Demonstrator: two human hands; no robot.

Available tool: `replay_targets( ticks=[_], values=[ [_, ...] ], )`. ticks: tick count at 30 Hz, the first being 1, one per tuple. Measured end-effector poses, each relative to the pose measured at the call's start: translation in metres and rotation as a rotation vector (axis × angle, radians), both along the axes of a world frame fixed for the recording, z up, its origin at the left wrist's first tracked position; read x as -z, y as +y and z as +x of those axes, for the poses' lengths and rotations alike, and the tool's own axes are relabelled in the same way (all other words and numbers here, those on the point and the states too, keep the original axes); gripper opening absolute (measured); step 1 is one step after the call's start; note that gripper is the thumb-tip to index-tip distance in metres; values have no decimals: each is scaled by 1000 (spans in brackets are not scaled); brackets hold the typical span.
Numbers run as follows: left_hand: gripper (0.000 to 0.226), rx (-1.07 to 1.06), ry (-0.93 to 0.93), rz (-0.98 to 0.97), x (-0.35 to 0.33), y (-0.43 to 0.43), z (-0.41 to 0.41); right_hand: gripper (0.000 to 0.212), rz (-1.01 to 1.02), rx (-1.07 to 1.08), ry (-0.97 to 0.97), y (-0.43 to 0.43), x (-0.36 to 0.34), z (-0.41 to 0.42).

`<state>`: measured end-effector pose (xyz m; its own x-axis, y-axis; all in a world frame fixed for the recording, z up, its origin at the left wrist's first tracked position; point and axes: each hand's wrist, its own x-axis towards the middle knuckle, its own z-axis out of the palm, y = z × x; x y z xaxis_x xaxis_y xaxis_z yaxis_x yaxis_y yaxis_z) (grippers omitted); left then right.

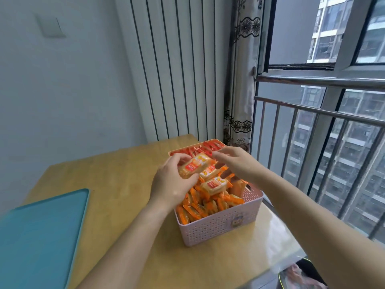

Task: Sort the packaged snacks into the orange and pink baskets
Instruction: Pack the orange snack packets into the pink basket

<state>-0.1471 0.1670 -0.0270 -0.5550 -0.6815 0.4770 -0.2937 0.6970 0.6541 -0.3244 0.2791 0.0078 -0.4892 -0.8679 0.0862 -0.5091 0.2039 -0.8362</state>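
Observation:
A pink perforated basket (220, 226) stands on the wooden table, heaped with several orange snack packets (214, 185). Behind it an orange basket (177, 151) holds red packets (208, 148). My left hand (170, 184) grips a yellow-orange snack packet (194, 165) above the pink basket's far end. Beside it, my right hand (235, 163) hovers over the pile with fingers spread, fingertips close to the held packet and to another packet below; I cannot tell if it touches either.
A teal tray (41, 232) lies at the table's left front. The baskets sit near the table's right edge, beside a window railing (316, 113) and a patterned curtain (241, 101). A striped wall panel stands behind the table.

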Motion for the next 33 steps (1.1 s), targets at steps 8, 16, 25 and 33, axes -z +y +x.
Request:
replay_targets(
  ticks=[8,16,25,33],
  values=[
    [36,165,81,14,10,39,-36,16,-115,-34,-108,38,-11,-28],
    [36,343,-472,-246,15,49,-63,27,56,-98,236,74,-7,-73],
    [30,124,-470,-239,14,16,-59,43,399,-272,705,48,15,-66],
    [54,89,-556,-123,11,17,-52,49,652,-373,753,33,18,-57]
  ],
)
